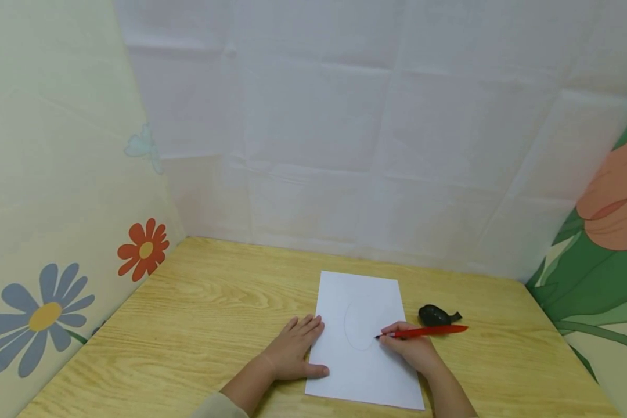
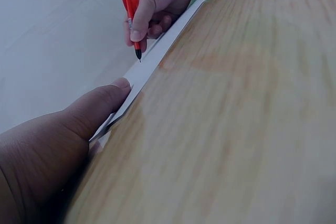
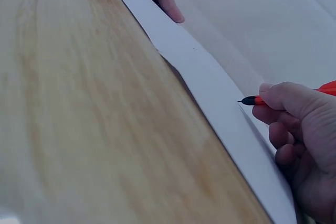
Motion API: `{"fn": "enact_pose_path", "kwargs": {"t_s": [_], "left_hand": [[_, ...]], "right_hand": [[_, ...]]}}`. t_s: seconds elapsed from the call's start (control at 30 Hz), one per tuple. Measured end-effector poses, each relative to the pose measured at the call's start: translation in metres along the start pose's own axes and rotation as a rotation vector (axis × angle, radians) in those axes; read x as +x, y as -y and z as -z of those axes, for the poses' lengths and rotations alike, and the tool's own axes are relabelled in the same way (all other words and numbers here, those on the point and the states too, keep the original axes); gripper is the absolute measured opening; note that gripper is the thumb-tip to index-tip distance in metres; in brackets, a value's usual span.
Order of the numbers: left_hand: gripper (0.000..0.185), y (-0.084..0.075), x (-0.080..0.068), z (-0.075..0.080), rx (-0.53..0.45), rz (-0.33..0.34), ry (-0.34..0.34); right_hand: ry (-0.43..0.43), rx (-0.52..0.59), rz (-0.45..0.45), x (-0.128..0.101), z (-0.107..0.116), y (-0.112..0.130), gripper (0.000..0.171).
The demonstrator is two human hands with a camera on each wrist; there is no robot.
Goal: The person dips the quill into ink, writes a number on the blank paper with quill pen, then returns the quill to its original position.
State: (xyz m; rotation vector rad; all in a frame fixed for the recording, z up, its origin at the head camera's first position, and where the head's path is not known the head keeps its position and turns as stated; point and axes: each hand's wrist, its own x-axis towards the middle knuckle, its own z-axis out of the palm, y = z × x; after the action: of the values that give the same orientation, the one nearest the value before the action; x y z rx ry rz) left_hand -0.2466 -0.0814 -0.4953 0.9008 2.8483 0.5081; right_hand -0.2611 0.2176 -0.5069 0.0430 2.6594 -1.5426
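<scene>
Holding the red pen (image 1: 423, 332) pinched in my right hand (image 1: 415, 351), nib on the white sheet of paper (image 1: 363, 342) at the right side of a faint oval outline (image 1: 359, 325). My left hand (image 1: 292, 348) lies flat, fingers straight, with only the fingertips and thumb on the sheet's left edge. Risk one: that hold is marginal; a sideways stroke could drag the paper across the smooth wooden table (image 1: 214, 302) and break the line. Risk two: in the wrist views the sheet's near edge looks slightly lifted, so the nib could skip or crease it. Just beyond my right hand, off the sheet, sits a small black rounded object (image 1: 436, 315), can't tell what it is. A wide stroke could knock it. Cloth backdrop (image 1: 345, 128) behind, well apart.
</scene>
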Motion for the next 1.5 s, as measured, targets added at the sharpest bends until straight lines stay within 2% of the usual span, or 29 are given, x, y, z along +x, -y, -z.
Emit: {"fn": "enact_pose_path", "kwargs": {"t_s": [0.4,0.8,1.5], "left_hand": [[0.097,0.0029,0.0031,-0.0043,0.004,0.018,0.004],[0.098,0.0039,0.0024,-0.0046,-0.003,0.006,0.006],[0.097,0.0032,0.0026,-0.004,0.0,0.019,0.012]], "right_hand": [[-0.033,-0.005,0.008,0.001,0.0003,-0.0013,0.019],[-0.05,0.007,-0.004,0.0064,-0.0016,-0.0031,0.017],[-0.082,-0.047,0.017,0.0068,-0.0021,0.0019,0.018]]}}
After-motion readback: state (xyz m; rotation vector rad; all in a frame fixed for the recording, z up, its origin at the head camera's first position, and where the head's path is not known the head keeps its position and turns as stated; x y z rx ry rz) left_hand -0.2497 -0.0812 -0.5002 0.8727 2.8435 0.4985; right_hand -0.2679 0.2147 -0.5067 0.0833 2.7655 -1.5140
